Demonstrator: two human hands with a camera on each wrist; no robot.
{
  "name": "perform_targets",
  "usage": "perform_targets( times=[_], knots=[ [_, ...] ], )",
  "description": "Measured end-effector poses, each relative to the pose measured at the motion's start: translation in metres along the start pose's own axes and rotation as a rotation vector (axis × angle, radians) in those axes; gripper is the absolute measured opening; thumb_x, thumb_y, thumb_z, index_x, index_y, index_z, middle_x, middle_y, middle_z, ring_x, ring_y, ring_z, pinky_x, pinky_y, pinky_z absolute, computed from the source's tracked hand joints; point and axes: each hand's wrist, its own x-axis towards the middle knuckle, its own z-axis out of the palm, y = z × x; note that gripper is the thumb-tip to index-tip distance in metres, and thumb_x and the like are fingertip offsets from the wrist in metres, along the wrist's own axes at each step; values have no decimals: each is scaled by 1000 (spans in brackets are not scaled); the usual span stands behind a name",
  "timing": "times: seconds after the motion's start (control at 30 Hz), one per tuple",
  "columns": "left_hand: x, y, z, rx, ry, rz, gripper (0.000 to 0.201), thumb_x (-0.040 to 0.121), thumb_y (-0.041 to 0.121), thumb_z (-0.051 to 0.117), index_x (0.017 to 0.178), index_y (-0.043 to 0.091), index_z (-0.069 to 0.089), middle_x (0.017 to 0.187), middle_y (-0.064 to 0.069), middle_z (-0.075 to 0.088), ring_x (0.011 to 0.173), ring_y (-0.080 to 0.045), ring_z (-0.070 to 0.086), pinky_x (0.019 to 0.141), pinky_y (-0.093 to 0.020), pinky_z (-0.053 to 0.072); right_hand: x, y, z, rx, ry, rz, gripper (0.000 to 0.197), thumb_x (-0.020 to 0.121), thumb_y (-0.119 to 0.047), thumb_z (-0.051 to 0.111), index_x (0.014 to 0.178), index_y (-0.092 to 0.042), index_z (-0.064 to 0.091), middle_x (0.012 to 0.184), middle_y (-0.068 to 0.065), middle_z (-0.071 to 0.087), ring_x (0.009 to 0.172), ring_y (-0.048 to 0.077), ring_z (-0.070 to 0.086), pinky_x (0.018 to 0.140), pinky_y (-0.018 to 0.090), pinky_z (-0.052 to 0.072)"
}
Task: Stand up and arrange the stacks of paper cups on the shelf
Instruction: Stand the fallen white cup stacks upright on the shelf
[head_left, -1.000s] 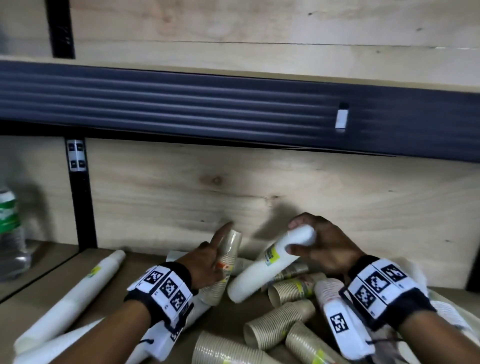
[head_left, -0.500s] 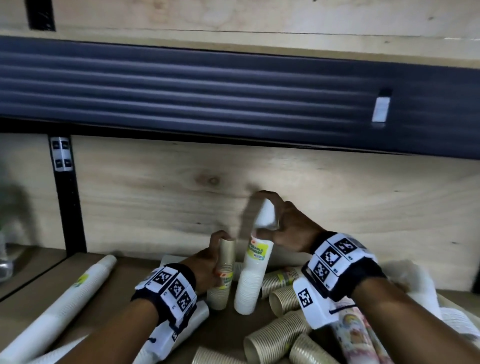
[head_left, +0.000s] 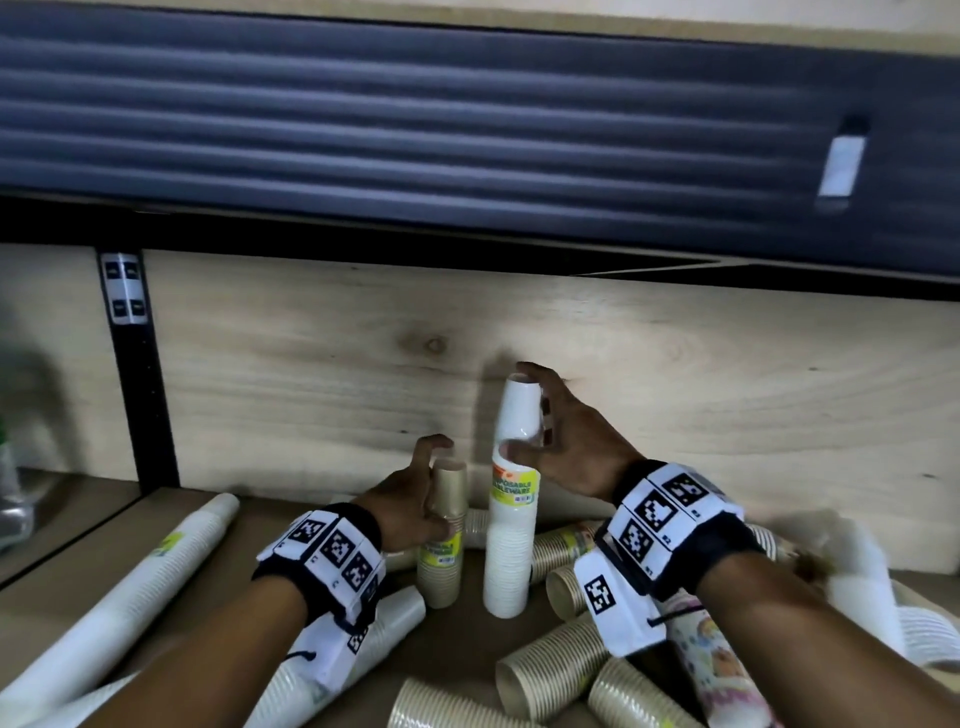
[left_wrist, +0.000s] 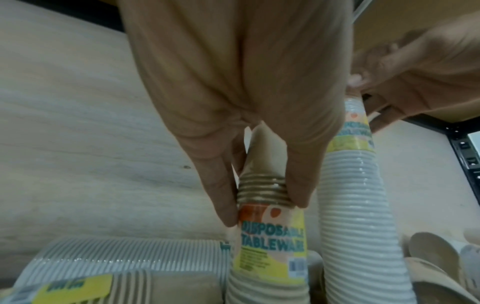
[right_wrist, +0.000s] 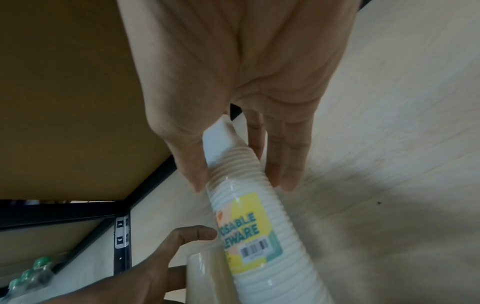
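Near the back of the shelf (head_left: 93, 561), up against the wood back panel (head_left: 311, 395), I've got two cup stacks standing upright side by side, close but I can't tell if they touch. My left hand (head_left: 410, 506) is round the top of the short tan stack (head_left: 441, 535), thumb on one side & fingers (left_wrist: 296, 185) on the other, pinching it just above the yellow label w/ "DISPOSABLE TABLEWARE" on it. My right hand (head_left: 571, 452) is at the top of the tall white stack (head_left: 511, 499); thumb touches the front just above its label, the other fingers reach round behind the top cups, mostly straight and spread, so a loose steadying hold, not a tight one. In the right wrist view the thumb and fingers (right_wrist: 283, 156) sit either side of the stack, lightly touching it.

Rest of the shelf: a long white stack (head_left: 130, 597) lies flat toward the left edge, another white one (head_left: 384, 634) lies under my left wrist. Toward the front-right there's a heap of tan stacks (head_left: 556, 660) on their sides, plus a patterned stack (head_left: 717, 670) under my right wrist & more white cups (head_left: 872, 582) by the right edge, blurred. Bottles (right_wrist: 28, 275) w/ green caps sit in the next bay to the left, past the black upright post (head_left: 140, 374)
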Motion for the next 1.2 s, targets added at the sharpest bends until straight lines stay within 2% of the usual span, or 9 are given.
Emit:
perform_targets(
  times=[0.1, 0.17, 0.3, 0.5, 0.6, 0.73, 0.93, 1.1, 1.2],
  knots=[
    [-2, -2, -1, -22, -6, -34, 88, 77, 16, 74, 138, 33, 12, 109, -7, 60, 95, -23, 64, 85, -40, 56, -3, 3, 3, 28, -21, 60, 103, 81, -27, 76, 152, -33, 1, 114, -6, 52, 89, 10, 61, 72, 13, 46],
    [-4, -3, 1, -42, 0, -25, 88, 77, 17, 74, 139, 33, 14, 110, -4, 59, 95, -23, 64, 85, -40, 56, -6, 4, 6, 50, -25, 97, 107, 81, -29, 76, 153, -28, -2, 113, -4, 54, 91, 11, 60, 76, 17, 45],
    [-6, -3, 2, -49, 3, 0, 88, 79, 18, 74, 140, 33, 12, 107, -1, 57, 95, -20, 64, 84, -35, 56, -9, 11, 15, 53, -29, 98, 98, 82, -29, 75, 152, -22, 7, 113, -4, 59, 100, 13, 60, 86, 25, 49],
    [-11, -1, -1, -61, 10, 23, 85, 81, 17, 73, 140, 30, 14, 107, -1, 58, 94, -18, 62, 83, -31, 55, -13, 14, 20, 15, -19, 91, 79, 83, -34, 73, 145, -18, 26, 113, -7, 56, 99, 12, 58, 82, 24, 46],
    [-14, 0, -10, -98, 35, 18, 82, 81, 18, 74, 137, 34, 16, 108, -2, 57, 94, -19, 63, 84, -35, 56, -13, 4, 17, -6, -28, 77, 74, 85, -34, 70, 143, -17, 29, 118, -7, 54, 101, 10, 56, 82, 22, 43],
    [-25, 1, -41, -187, 117, 62, 76, 81, 10, 75, 133, 34, 25, 105, 3, 54, 81, -10, 63, 75, -27, 56, -4, -19, 12, -14, -19, 58, 72, 85, -39, 69, 141, -17, 31, 123, -3, 56, 102, 14, 60, 86, 28, 48],
    [-48, -17, -98, -223, 198, 34, 75, 79, -1, 74, 128, 35, 29, 107, -7, 56, 82, -19, 67, 76, -38, 58, 27, -54, 21, 54, -13, -31, 73, 82, -35, 73, 138, -14, 31, 127, 3, 56, 106, 22, 62, 91, 45, 52],
    [-73, -47, -135, -176, 287, -66, 80, 77, -3, 75, 126, 37, 27, 107, -9, 57, 89, -25, 67, 81, -46, 57, 60, -87, 43, 46, -11, -120, 73, 83, -37, 72, 138, -11, 32, 127, 6, 55, 106, 24, 61, 91, 42, 52],
    [-89, -69, -144, -125, 320, -116, 79, 76, 0, 77, 124, 37, 27, 105, -9, 57, 87, -27, 67, 73, -42, 58, 77, -105, 66, 81, -30, -153, 72, 84, -33, 72, 138, -8, 31, 129, 8, 54, 110, 25, 60, 91, 42, 52]
  ],
)
